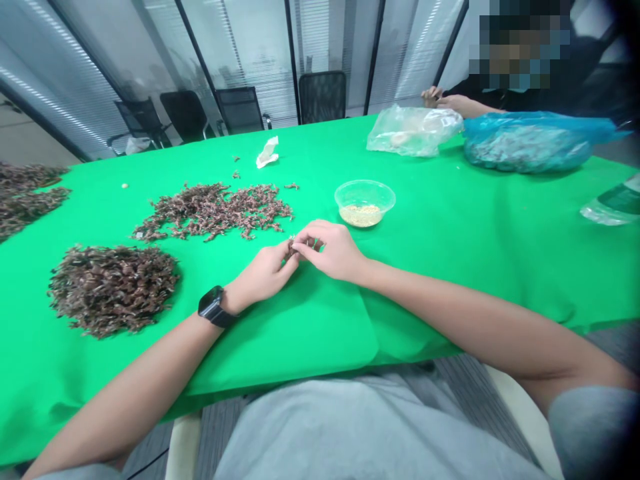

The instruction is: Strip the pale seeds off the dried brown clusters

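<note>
My left hand [265, 272] and my right hand [333, 250] meet over the green tablecloth [450, 233], both pinching one small brown dried pod [291, 247] between their fingertips. A black watch [214, 307] sits on my left wrist. A spread heap of brown pods [215, 210] lies just beyond my hands. A denser, darker pile [113, 287] sits to the left of my left forearm. A clear plastic bowl [365, 202] holding pale seeds stands just behind my right hand.
Another person's hands [445, 100] work at the far right. A clear plastic bag [413, 130] and a blue bag of pods [530, 141] lie near them. More pods [27, 193] lie far left. A crumpled white scrap [267, 152], a bottle [613, 203] and black chairs [240, 110] are around.
</note>
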`<state>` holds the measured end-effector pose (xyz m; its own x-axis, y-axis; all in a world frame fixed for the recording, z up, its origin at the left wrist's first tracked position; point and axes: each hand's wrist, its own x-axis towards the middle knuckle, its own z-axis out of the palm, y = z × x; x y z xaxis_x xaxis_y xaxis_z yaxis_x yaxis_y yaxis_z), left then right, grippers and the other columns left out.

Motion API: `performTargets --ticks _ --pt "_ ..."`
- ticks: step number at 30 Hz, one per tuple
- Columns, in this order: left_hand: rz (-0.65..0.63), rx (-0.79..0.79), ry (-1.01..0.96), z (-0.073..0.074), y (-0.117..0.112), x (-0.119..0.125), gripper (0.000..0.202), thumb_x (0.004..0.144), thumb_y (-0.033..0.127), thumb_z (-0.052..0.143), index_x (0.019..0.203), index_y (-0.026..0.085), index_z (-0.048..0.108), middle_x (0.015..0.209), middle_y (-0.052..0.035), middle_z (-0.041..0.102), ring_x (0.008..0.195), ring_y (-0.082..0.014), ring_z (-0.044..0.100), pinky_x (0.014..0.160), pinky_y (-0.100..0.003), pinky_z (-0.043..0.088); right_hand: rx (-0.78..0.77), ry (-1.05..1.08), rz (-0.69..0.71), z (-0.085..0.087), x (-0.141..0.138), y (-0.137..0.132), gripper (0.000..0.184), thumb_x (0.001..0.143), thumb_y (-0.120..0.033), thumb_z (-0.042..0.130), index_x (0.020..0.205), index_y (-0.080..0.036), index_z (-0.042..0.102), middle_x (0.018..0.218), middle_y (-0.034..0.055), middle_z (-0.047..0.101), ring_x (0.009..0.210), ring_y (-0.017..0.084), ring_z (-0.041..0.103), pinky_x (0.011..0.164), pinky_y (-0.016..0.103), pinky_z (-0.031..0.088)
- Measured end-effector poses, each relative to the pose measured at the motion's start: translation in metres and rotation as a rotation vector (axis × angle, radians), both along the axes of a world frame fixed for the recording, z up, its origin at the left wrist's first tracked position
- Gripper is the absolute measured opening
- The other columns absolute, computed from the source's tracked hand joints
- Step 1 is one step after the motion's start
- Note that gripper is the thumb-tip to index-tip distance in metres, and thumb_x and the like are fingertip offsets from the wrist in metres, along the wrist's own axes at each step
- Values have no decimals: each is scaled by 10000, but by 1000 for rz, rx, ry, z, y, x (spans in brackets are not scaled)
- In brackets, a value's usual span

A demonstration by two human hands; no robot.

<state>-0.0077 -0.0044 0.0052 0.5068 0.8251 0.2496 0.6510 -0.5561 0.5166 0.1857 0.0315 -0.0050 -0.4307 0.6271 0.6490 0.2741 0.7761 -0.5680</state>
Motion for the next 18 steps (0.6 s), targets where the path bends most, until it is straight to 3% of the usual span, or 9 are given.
performTargets --ticks 4,8,12,18 --pt "-67 -53 -4 1 5 -5 285 1035 399 422 1029 173 595 903 -30 685 756 -164 607 736 -271 443 287 -129 33 -1 5 5 190 986 -242 548 912 -175 709 921 89 721 897 216 611 861 383 498" --pt "-72 -59 -23 -3 8 -8 318 1034 431 419 987 169 594 888 -36 677 762 -171 606 736 -273 446 377 -213 47 0 7 7 235 1005 -230 497 924 -174 710 952 104 720 903 230 599 862 399 504" --pt "-52 -66 -28 -5 8 -9 336 1031 449 422 981 168 599 877 -34 680 770 -177 614 742 -277 452 306 -136 57 1 5 6 183 982 -200 538 933 -150 707 934 96 730 892 213 614 867 377 503" --pt "-37 -72 -10 -2 7 -6 352 1029 468 411 982 176 603 891 -36 688 779 -183 628 736 -285 446 17 -56 11 4 3 3 112 916 -241 643 848 -186 713 852 52 721 831 187 626 781 328 494"
